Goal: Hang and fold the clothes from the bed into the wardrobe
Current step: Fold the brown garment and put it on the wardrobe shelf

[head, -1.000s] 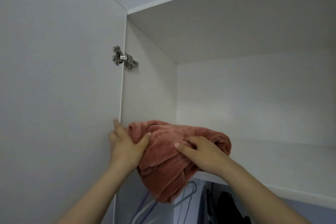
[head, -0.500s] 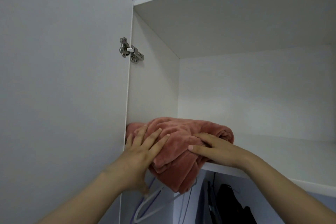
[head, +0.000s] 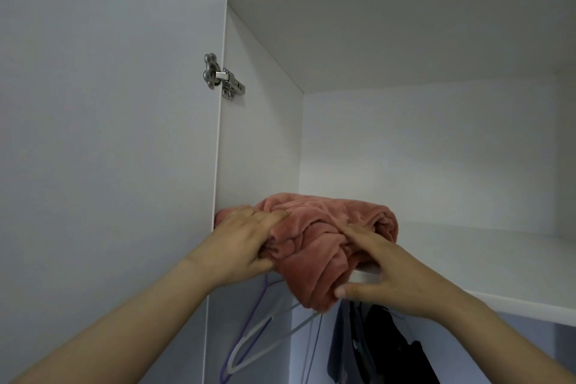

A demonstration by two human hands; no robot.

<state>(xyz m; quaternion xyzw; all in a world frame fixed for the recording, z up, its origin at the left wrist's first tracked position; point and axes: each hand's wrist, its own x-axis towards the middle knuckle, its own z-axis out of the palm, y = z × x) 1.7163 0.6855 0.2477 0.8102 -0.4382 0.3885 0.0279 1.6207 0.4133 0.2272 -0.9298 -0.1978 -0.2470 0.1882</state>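
While the folded salmon-pink fleece garment (head: 327, 227) sits half on the white upper wardrobe shelf (head: 498, 259), one fold drooping over the edge | left hand (head: 240, 246) grip wraps its left end, right hand (head: 389, 271) pinches the droop | dark clothes (head: 389, 346) hang below | seemingly nearly stowed, tucking remains

Plush pink cloth bundle (head: 327, 227); matt, smooth white shelf (head: 467, 265); shiny metal hinge (head: 223, 76).

The garment (head: 314, 227) lies on the shelf (head: 467, 262), left end, above the hangers (head: 249, 349).
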